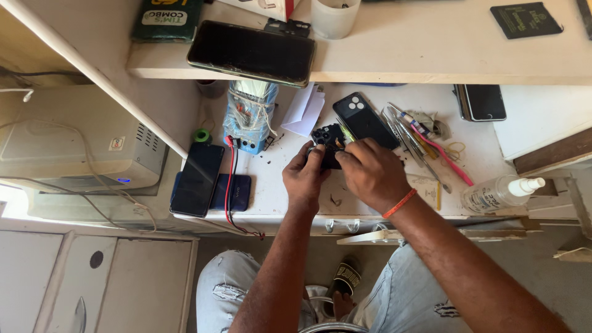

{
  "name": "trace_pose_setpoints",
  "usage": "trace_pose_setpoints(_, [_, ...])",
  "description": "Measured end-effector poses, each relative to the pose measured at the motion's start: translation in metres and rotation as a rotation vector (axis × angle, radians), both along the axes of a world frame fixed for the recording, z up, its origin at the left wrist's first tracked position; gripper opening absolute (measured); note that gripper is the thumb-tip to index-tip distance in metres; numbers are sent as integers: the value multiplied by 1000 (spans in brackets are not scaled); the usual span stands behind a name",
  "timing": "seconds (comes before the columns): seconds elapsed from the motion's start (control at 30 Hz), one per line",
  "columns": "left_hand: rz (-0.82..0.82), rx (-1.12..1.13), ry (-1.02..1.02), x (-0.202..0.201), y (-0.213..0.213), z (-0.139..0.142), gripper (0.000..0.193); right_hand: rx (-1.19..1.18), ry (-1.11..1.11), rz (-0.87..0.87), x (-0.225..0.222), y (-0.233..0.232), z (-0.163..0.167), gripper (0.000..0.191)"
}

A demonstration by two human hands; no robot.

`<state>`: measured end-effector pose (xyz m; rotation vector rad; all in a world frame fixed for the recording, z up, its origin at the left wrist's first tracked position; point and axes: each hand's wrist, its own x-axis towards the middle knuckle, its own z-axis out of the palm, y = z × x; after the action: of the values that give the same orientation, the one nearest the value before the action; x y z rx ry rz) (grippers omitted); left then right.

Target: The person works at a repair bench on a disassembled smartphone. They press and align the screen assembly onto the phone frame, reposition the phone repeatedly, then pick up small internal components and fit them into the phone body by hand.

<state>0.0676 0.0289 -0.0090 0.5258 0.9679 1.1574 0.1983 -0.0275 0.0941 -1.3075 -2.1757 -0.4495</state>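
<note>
While both hands meet over the white work surface [271,191], a small black phone body with a camera cluster [327,137] sits pinched between them. The left hand [304,176] grips its lower edge, fingers curled narrow around it, with the phone at about one o'clock from the palm. The right hand [372,174] (an orange band at its wrist) closes on the same piece, which lies at its ten o'clock. Just beyond, at two o'clock, rests a black phone back cover [364,118]. A clear plastic spray bottle [501,192] lies at three o'clock, well apart.
</note>
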Motion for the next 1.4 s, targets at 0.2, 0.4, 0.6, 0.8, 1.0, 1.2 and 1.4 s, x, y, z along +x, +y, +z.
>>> trace_pose_setpoints(0.2, [-15, 50, -11, -1, -1, -4, 64, -159, 150, -12, 6, 7, 1, 16])
trace_pose_setpoints(0.4, [-36, 44, -7, -3, -2, -6, 65, -408, 323, -66, 12, 22, -1, 9])
trace_pose_setpoints(0.6, [-65, 49, -10, -6, -4, -4, 67, -546, 393, -109, 13, 27, -1, 7])
trace_pose_setpoints(0.8, [-88, 75, -38, -8, -4, -7, 67, -582, 420, -122, 10, 28, 0, 7])
trace_pose_setpoints(1.0, [-106, 105, -85, -11, -3, -13, 67, -584, 410, -122, 11, 28, -3, 12])
trace_pose_setpoints(1.2, [-118, 119, -138, -14, -3, -17, 67, -538, 407, -87, 12, 27, -7, 16])
trace_pose_setpoints(1.4, [-120, 144, -157, -15, -3, -18, 65, -534, 425, -85, 8, 24, -4, 12])
